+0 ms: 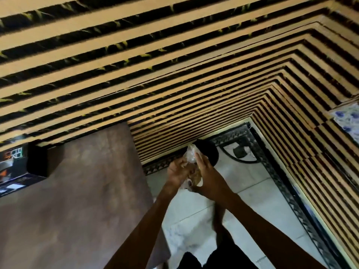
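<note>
A clear plastic bag (pixel 191 155) with brownish contents is held out in front of me over the floor. My left hand (pixel 177 170) grips the bag from the left, its fingers curled round it. From the right, my right hand (pixel 205 174) lies against the bag with the fingers fairly straight and the thumb underneath. The bag's lower part is mostly hidden between the two hands. A round black object (pixel 210 152) sits on the floor right behind the bag.
A brown table (pixel 81 191) fills the lower left, with a dark printed box (pixel 15 167) at its far left edge. Striped tan-and-black walls (pixel 174 65) meet in a corner ahead. The white tiled floor (pixel 194 220) has a black patterned border (pixel 272 167).
</note>
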`<state>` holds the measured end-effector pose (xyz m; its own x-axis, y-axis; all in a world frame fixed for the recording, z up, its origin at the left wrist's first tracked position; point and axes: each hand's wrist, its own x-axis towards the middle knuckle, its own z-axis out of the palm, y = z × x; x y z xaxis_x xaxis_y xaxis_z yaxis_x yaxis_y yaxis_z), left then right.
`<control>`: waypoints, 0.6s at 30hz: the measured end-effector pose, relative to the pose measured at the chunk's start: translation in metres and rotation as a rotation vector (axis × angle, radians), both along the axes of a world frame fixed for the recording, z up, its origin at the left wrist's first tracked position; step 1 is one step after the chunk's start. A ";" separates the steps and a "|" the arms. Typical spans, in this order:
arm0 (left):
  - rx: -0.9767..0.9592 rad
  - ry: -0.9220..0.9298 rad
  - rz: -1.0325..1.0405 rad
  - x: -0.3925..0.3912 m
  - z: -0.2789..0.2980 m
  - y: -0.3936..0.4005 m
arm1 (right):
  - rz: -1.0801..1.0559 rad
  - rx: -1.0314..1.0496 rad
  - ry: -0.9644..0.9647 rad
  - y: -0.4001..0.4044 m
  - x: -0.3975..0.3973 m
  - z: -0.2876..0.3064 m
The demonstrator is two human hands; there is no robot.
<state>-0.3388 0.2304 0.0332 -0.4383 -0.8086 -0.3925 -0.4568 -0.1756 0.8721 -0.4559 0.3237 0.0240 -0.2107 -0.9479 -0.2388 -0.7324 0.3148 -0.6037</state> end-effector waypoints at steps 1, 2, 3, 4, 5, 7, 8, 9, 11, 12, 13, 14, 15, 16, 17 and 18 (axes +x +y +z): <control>0.040 0.028 0.004 -0.030 -0.001 0.000 | -0.018 -0.018 -0.017 -0.007 -0.026 -0.007; 0.015 0.035 0.005 -0.050 -0.004 0.001 | -0.036 -0.051 -0.015 -0.012 -0.044 -0.011; -0.034 0.009 -0.010 -0.068 -0.007 0.001 | -0.058 -0.101 -0.003 -0.017 -0.063 -0.014; -0.030 0.002 -0.020 -0.091 -0.007 0.000 | -0.094 -0.132 0.006 -0.022 -0.086 -0.017; 0.004 0.003 -0.013 -0.108 -0.009 -0.001 | -0.121 -0.145 0.019 -0.026 -0.106 -0.019; 0.052 0.017 0.000 -0.139 -0.016 -0.011 | -0.137 -0.110 0.030 -0.034 -0.143 -0.027; 0.016 -0.013 -0.037 -0.149 -0.021 -0.016 | -0.129 -0.098 0.020 -0.038 -0.158 -0.031; -0.063 -0.062 -0.104 -0.157 -0.031 -0.022 | -0.111 -0.081 -0.011 -0.045 -0.173 -0.038; -0.113 -0.033 -0.220 -0.171 -0.059 -0.037 | -0.103 -0.017 -0.146 -0.058 -0.200 -0.058; -0.093 -0.006 -0.247 -0.177 -0.073 -0.045 | -0.107 0.022 -0.216 -0.064 -0.210 -0.069; -0.048 -0.012 -0.251 -0.181 -0.081 -0.054 | -0.109 0.063 -0.290 -0.069 -0.218 -0.078; 0.003 -0.046 -0.231 -0.187 -0.101 -0.064 | -0.117 0.110 -0.371 -0.073 -0.228 -0.100; 0.063 -0.025 -0.186 -0.193 -0.121 -0.073 | -0.134 0.135 -0.450 -0.077 -0.236 -0.118; 0.091 0.013 -0.137 -0.200 -0.154 -0.081 | -0.167 0.154 -0.509 -0.080 -0.243 -0.146; 0.075 0.027 -0.072 -0.205 -0.184 -0.085 | -0.218 0.156 -0.541 -0.082 -0.247 -0.170; 0.060 -0.009 -0.023 -0.211 -0.210 -0.088 | -0.271 0.138 -0.533 -0.084 -0.249 -0.194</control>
